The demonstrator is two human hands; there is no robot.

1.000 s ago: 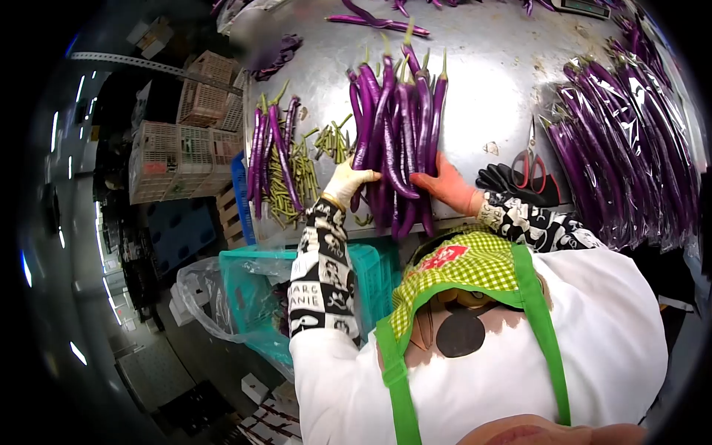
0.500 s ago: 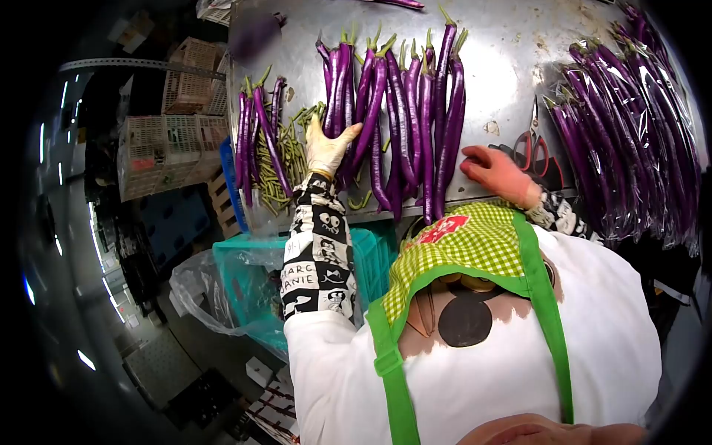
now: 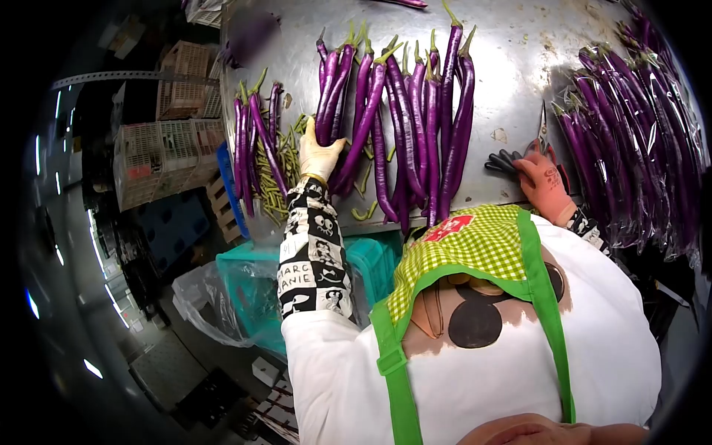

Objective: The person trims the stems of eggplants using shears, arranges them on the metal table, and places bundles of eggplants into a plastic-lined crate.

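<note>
My left hand [image 3: 320,150], in a pale glove, is wrapped round the lower part of purple eggplants [image 3: 335,89] at the left of a row lying on the metal table. How many it grips is hidden. My right hand [image 3: 547,182], in an orange glove, is closed at the right end of the table. Against its fingertips lies a black, finger-shaped thing that looks like a glove [image 3: 504,161]. Scissors [image 3: 544,122] with red-and-black handles lie behind this hand, partly covered by it. More long eggplants [image 3: 419,126] lie side by side between my hands, stems pointing away.
Cut green stems [image 3: 274,199] lie in a pile at the table's left, beside a few eggplants [image 3: 256,141]. Plastic-wrapped eggplants [image 3: 630,141] fill the right side. A teal crate [image 3: 241,289] with a clear bag stands below the table edge. Stacked crates [image 3: 159,156] stand further left.
My right hand has moved right to the scissors, and the black glove-like thing now sticks out to its left. My left hand has shifted slightly, with its eggplants leaning a little differently.
</note>
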